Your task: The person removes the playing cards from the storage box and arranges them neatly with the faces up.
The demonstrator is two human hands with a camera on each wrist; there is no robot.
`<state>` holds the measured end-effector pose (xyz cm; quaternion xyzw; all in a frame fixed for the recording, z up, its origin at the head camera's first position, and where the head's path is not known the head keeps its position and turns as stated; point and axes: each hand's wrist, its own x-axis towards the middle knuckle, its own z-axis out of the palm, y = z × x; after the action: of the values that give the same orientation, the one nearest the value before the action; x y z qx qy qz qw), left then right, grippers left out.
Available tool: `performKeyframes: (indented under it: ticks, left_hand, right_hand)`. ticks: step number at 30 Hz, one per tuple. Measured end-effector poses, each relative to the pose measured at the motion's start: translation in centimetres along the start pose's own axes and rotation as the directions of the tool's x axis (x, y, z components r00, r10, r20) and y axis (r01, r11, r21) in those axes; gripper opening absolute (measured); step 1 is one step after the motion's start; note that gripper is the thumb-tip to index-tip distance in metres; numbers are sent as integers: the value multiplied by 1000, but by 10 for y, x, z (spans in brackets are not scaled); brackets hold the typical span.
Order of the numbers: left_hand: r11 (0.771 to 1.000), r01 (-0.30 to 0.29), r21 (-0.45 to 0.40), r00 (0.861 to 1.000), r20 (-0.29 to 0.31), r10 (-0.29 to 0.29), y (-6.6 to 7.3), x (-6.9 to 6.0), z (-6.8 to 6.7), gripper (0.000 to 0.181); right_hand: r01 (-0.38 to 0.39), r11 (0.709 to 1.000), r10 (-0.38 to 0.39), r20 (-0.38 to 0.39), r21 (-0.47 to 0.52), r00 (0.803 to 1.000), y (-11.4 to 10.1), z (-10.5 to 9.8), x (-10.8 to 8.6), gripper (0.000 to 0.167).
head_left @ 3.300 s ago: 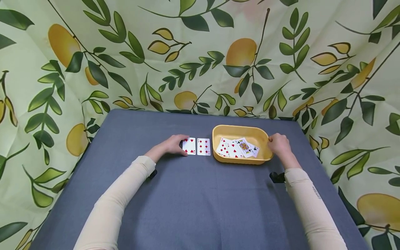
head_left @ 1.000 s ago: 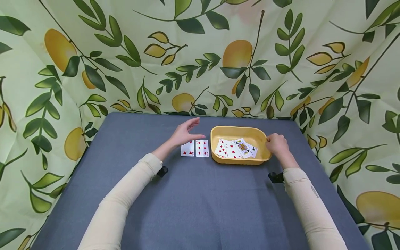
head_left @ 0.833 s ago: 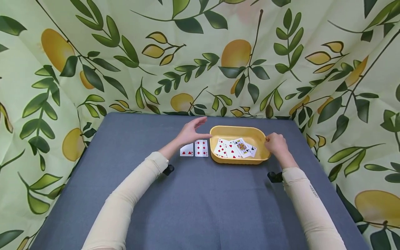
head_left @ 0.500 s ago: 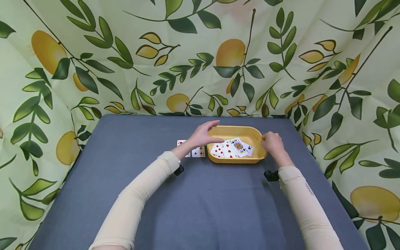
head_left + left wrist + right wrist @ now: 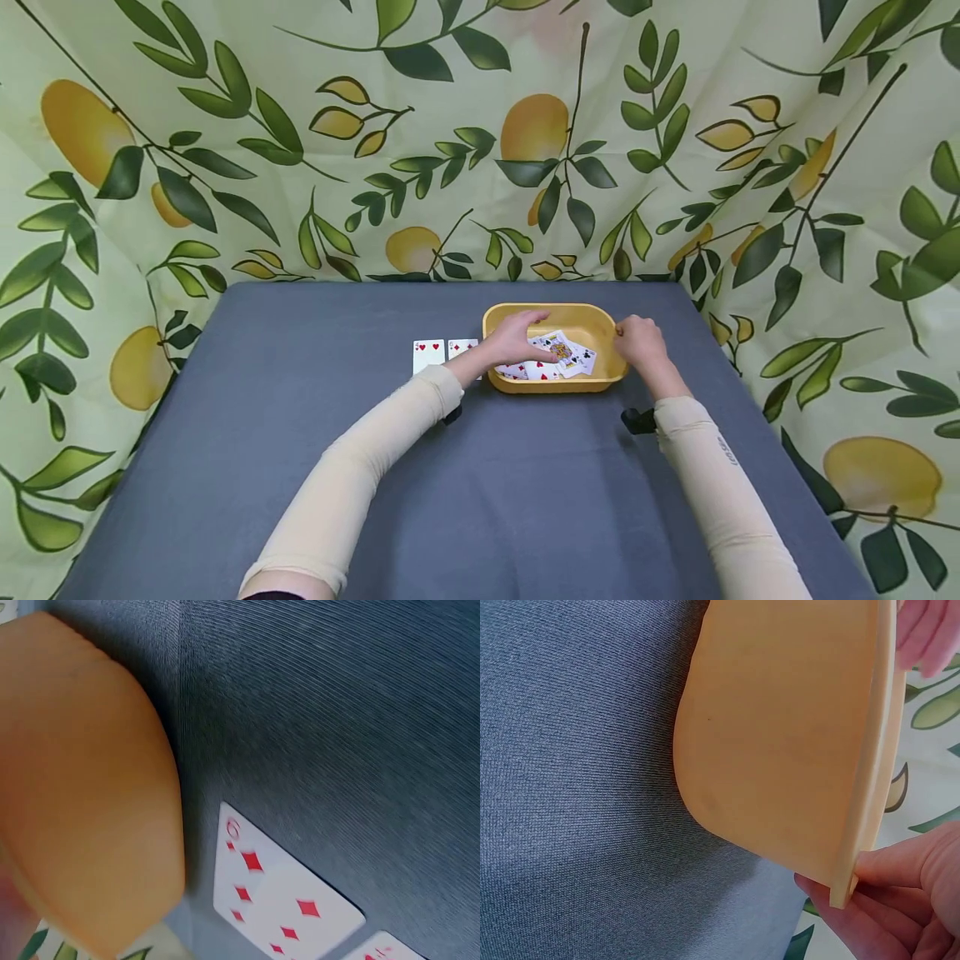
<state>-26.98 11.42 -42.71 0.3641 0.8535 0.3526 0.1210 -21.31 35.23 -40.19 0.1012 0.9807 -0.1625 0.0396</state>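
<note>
A yellow plastic tub (image 5: 551, 387) holds several face-up playing cards, including a court card (image 5: 558, 348). My left hand (image 5: 513, 337) hovers over the tub's left half with thumb and fingers spread, partly covering the cards below; nothing shows between them. With thumb and fingers my right hand (image 5: 641, 340) pinches the tub's right-end rim, and the right wrist view shows that grip (image 5: 889, 896) closely. Left of the tub, a hearts card (image 5: 428, 355) and a six of diamonds (image 5: 281, 892) lie face up on the table; my left wrist partly hides the six in the head view.
A grey-blue cloth covers the table (image 5: 525, 483). Behind and at both sides hangs a curtain (image 5: 450, 167) printed with leaves and fruit. Small black devices (image 5: 638, 421) are strapped below both wrists.
My left hand has left the hearts card, risen and moved right over the tub, fingers spread. The right hand keeps its grip on the rim. The head view has shifted somewhat.
</note>
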Motion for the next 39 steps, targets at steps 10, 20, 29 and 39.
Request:
performKeyframes:
  ticks: [10, 20, 29, 39]
  left_hand:
    - [992, 33, 124, 999, 13, -35, -13, 27, 37, 95]
    - [956, 84, 282, 994, 47, -101, 1, 23, 47, 75]
    - [957, 115, 268, 989, 55, -134, 5, 30, 48, 81]
    - [976, 38, 213, 995, 83, -57, 7, 20, 13, 92]
  right_hand:
    - [-12, 1000, 12, 3, 0, 1000, -11, 0, 1, 20]
    - [-11, 1000, 11, -9, 9, 1000, -11, 6, -5, 25]
    - [5, 1000, -5, -19, 4, 1000, -6, 3, -2, 25]
    - [-29, 1000, 29, -12, 7, 1000, -4, 2, 0, 16]
